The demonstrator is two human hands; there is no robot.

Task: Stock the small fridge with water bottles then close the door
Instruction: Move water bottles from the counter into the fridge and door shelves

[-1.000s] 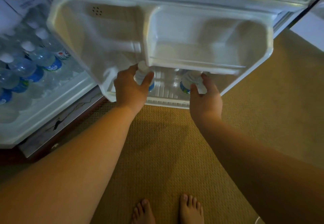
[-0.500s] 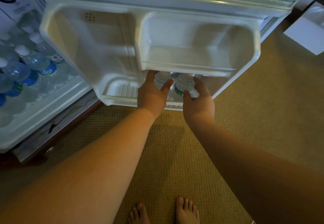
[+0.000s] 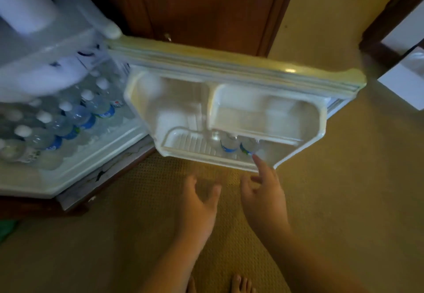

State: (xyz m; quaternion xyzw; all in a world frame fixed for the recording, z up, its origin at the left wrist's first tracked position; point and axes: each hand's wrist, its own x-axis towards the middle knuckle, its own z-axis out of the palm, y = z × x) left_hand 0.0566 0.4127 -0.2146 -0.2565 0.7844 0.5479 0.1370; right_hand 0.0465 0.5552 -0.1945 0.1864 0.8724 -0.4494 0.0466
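At the far left the small fridge [image 3: 68, 168] stands open, its floor packed with water bottles [image 3: 75, 118] lying in rows, white caps toward the front and blue labels showing. To the right of that, the fridge door [image 3: 241, 79] swings wide, its inner side facing the camera. An upper door bin [image 3: 263, 118] sits above a lower door shelf [image 3: 183, 141] with a ribbed floor. On the right part of that lower shelf stand the door bottles [image 3: 229, 144]: two with blue labels side by side, and what looks like a third, clearer one just left of them; the blur makes the count uncertain.

Below the door, over the tan carpet [image 3: 137, 201], the left hand [image 3: 200, 203] hovers with fingers loosely spread and curled, holding nothing. It is below the door's bottom edge, clear of the shelf and of the bottles, which stand above and slightly to its right.

The right hand [image 3: 263, 196] is also empty and open, its other fingers relaxed. Its index finger reaches up to the shelf's front lip, the tip at or just beside the rightmost labelled bottle; whether it touches cannot be told.

At the bottom edge, bare toes [image 3: 238, 282] show on the carpet.
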